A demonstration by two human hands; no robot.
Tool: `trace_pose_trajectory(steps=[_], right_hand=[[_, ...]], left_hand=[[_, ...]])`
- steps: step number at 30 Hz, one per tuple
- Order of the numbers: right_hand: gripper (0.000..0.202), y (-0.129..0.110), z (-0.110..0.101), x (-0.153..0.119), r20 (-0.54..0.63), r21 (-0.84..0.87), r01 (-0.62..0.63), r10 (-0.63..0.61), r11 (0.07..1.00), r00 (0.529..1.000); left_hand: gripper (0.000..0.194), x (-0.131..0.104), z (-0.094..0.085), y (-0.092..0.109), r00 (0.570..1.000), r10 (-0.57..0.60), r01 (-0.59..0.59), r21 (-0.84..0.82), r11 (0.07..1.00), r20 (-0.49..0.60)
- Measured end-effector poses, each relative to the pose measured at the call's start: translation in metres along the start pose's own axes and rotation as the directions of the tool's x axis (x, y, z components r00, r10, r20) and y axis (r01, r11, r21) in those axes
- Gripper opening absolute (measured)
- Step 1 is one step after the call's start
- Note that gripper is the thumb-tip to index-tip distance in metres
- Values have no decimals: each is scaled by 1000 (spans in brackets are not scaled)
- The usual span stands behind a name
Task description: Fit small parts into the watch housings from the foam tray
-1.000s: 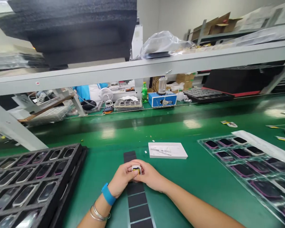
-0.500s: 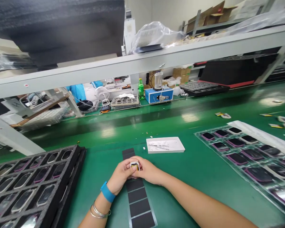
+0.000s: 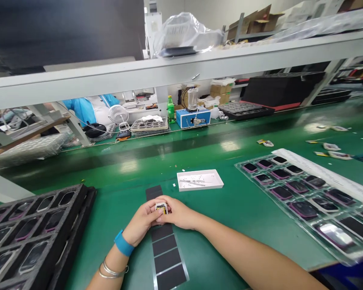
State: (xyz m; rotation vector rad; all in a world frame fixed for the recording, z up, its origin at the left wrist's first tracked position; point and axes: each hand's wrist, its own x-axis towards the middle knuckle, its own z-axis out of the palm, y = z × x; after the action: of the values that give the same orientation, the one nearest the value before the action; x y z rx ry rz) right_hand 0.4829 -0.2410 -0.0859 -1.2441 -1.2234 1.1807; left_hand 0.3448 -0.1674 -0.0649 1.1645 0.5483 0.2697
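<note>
Both hands meet over a strip of black rectangles (image 3: 167, 256) on the green table. Between them is a small white-framed device (image 3: 161, 207) with a yellow and dark inside facing up. My left hand (image 3: 143, 219) has its fingers wrapped round the device's left side, the thumb on its lower edge. My right hand (image 3: 178, 213) grips it from the right, its thumb near the other thumb. The fingertips behind the device are partly hidden. Beyond the hands, a shallow white tray (image 3: 211, 186) holds tweezers (image 3: 193, 182) and tiny pieces.
A black foam tray (image 3: 86, 201) of framed screens stands at the left. On the right lies a clear plastic tray (image 3: 278, 201) of similar parts, a paper sheet on its far edge. Behind are a blue machine (image 3: 186, 119), green bottle (image 3: 170, 110), fan (image 3: 118, 114) and a shelf beam (image 3: 224, 62).
The whole view has shifted, so the hands and table items appear further left and more of the right side shows. Both hands still hold the device over the strip.
</note>
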Motion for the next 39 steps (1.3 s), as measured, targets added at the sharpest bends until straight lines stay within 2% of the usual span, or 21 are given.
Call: trace_pose_trajectory(steps=[11, 15, 18, 19, 20, 22, 24, 25, 27, 29, 31, 34, 36, 38, 39], right_hand=[[53, 2, 0, 1, 0, 24, -17, 17, 1000, 1000], [56, -1, 1, 1, 64, 184, -44, 33, 982, 997], [61, -5, 0, 2, 110, 335, -122, 90, 934, 990], [61, -6, 0, 2, 95, 361, -133, 105, 923, 990], [60, -6, -1, 3, 50, 364, -119, 108, 924, 993], [50, -3, -4, 5, -104, 266, -27, 57, 964, 993], [38, 0, -9, 7, -252, -6, 75, -74, 997, 965], [33, 2, -11, 8, -285, -182, 101, -151, 978, 947], [29, 5, -14, 9, -278, -468, 105, -258, 877, 925], [29, 6, -15, 8, -247, -614, 93, -303, 784, 920], [31, 6, -14, 8, -214, -668, 92, -310, 738, 926], [32, 6, -12, 6, -151, -729, 118, -326, 675, 933], [31, 9, -11, 7, -113, -758, 142, -343, 637, 933], [33, 13, -12, 9, -83, -806, 148, -356, 573, 931], [36, 16, -13, 11, -73, -835, 135, -352, 533, 933]], left_hand=[[35, 0, -3, 1, 999, -31, 31, -7, 999, 18], [35, 1, -12, 3, 998, -37, 39, -71, 997, 41], [43, 3, -24, 8, 999, 20, -26, -219, 975, -30], [48, 4, -28, 10, 995, 63, -78, -237, 968, -72], [53, 5, -33, 12, 984, 122, -145, -187, 972, -128], [59, 8, -43, 13, 925, 274, -266, 67, 962, -264], [60, 11, -53, 10, 818, 427, -300, 348, 888, -385], [60, 12, -57, 9, 762, 484, -290, 442, 849, -430], [59, 15, -63, 5, 672, 556, -266, 542, 797, -488], [57, 17, -66, 4, 596, 623, -234, 633, 738, -506], [53, 15, -63, 6, 524, 693, -213, 711, 670, -496], [47, -3, -44, 11, 413, 801, -202, 814, 545, -434], [44, -28, -25, 12, 347, 859, -197, 867, 458, -376], [42, -63, -5, 10, 295, 908, -198, 911, 362, -297], [42, -84, 4, 8, 270, 946, -220, 944, 245, -182]])
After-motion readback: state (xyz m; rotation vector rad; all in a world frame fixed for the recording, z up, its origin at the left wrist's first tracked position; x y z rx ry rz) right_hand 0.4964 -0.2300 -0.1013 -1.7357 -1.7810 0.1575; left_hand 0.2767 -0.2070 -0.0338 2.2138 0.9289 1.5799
